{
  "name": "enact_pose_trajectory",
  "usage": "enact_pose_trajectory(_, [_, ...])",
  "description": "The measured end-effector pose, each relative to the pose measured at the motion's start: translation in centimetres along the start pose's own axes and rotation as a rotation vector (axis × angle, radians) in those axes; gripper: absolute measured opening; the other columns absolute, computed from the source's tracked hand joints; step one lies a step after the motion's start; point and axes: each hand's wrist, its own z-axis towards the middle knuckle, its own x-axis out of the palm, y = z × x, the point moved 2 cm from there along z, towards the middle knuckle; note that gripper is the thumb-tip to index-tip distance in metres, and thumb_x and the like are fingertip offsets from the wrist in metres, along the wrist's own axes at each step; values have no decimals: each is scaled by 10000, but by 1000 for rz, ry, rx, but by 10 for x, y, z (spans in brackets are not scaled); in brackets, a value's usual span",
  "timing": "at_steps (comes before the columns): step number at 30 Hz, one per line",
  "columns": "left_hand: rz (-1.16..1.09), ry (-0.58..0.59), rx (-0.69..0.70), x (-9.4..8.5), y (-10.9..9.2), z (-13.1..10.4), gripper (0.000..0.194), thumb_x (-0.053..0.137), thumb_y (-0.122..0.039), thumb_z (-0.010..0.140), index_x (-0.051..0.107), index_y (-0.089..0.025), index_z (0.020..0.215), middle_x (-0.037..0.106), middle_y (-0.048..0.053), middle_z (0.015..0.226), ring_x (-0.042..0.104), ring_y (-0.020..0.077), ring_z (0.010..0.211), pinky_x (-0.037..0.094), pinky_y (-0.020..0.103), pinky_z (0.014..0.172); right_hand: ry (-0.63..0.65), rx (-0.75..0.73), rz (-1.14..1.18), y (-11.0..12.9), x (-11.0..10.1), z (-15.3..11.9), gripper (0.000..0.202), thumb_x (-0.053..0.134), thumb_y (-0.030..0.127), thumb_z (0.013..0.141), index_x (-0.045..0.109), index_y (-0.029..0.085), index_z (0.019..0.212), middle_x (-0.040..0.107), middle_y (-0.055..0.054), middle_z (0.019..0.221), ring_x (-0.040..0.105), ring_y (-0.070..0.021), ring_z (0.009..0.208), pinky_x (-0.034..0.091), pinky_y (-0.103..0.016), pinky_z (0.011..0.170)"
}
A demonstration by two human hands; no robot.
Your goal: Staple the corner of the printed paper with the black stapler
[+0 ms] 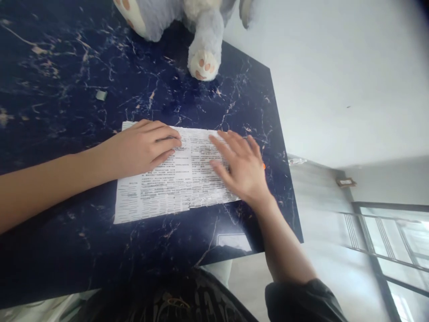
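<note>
A printed paper sheet [164, 192], covered in small dark text, lies on a dark blue marbled table. My left hand [144, 147] rests on its upper left part, fingers stretched to the right and lying flat. On the sheet's right side is my right hand [241, 165], palm down, with the fingers spread and pointing up and left. Neither hand grips anything. Part of the sheet's right end is hidden under the right hand, and a small orange thing [264, 167] peeks out just beyond that hand.
A grey and white plush toy [206, 44] sits at the table's far side. A small pale piece [101, 95] lies to the left. The dark marbled table [60, 120] ends at a right edge near a white wall. A pale rectangle [233, 242] shows near the front edge.
</note>
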Motion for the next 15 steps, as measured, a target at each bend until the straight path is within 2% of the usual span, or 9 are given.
enact_pose_trajectory(2, [12, 4, 13, 0, 1, 0, 421, 445, -394, 1181, 793, -255, 1371, 773, 100, 1448, 707, 346, 1361, 551, 570, 1182, -47, -2, 156, -23, -23, -1, 448, 468, 512, 1172, 714, 310, 1488, 713, -95, 1575, 636, -346, 1513, 482, -615, 1290])
enact_pose_trajectory(3, [14, 3, 14, -1, 1, 0, 415, 449, -392, 1181, 793, -259, 1372, 771, 96, 1452, 706, 342, 1362, 548, 566, 1188, -20, -26, 223, -36, -33, -1, 429, 529, 546, 1147, 768, 286, 1390, 755, -101, 1480, 694, -335, 1424, 539, -574, 1231])
enact_pose_trajectory(4, [12, -2, 13, -1, 1, 0, 409, 455, -390, 1181, 794, -263, 1371, 771, 93, 1453, 708, 338, 1360, 547, 561, 1192, 115, -89, 279, -49, -38, -1, 413, 646, 591, 1091, 803, 280, 1313, 793, -88, 1392, 734, -323, 1350, 569, -537, 1194])
enact_pose_trajectory(6, [-1, -4, 12, -3, 0, 0, 396, 471, -384, 1177, 799, -267, 1365, 773, 91, 1450, 711, 332, 1355, 546, 554, 1198, 340, -161, 344, -72, -44, -2, 362, 776, 579, 1018, 838, 287, 1222, 829, -59, 1322, 779, -287, 1239, 619, -464, 1091])
enact_pose_trajectory(8, [-12, -4, 21, -4, 0, 1, 390, 482, -382, 1176, 807, -259, 1354, 779, 96, 1439, 713, 331, 1352, 550, 550, 1198, 448, -176, 367, -90, -47, -4, 303, 807, 519, 1005, 848, 303, 1213, 839, -40, 1328, 790, -260, 1197, 631, -419, 1012])
enact_pose_trajectory(10, [-20, -5, 32, -5, 1, 2, 394, 481, -379, 1179, 814, -246, 1341, 788, 101, 1418, 718, 326, 1343, 549, 546, 1201, 451, -145, 371, -105, -49, -6, 284, 808, 478, 994, 852, 308, 1217, 845, -37, 1314, 792, -256, 1164, 626, -407, 965])
enact_pose_trajectory(12, [-31, -7, 35, -5, 3, 2, 400, 471, -369, 1182, 818, -236, 1327, 793, 103, 1405, 725, 317, 1332, 536, 543, 1217, 421, -74, 339, -120, -52, -9, 299, 826, 458, 946, 857, 292, 1192, 861, -45, 1217, 797, -266, 1067, 611, -414, 916])
enact_pose_trajectory(15, [-77, -2, 15, -5, 6, 3, 395, 479, -365, 1173, 829, -239, 1306, 794, 99, 1405, 728, 307, 1325, 506, 536, 1253, 237, 161, 137, -143, -57, -12, 225, 817, 416, 866, 835, 238, 1003, 828, -52, 926, 738, -269, 839, 546, -415, 795])
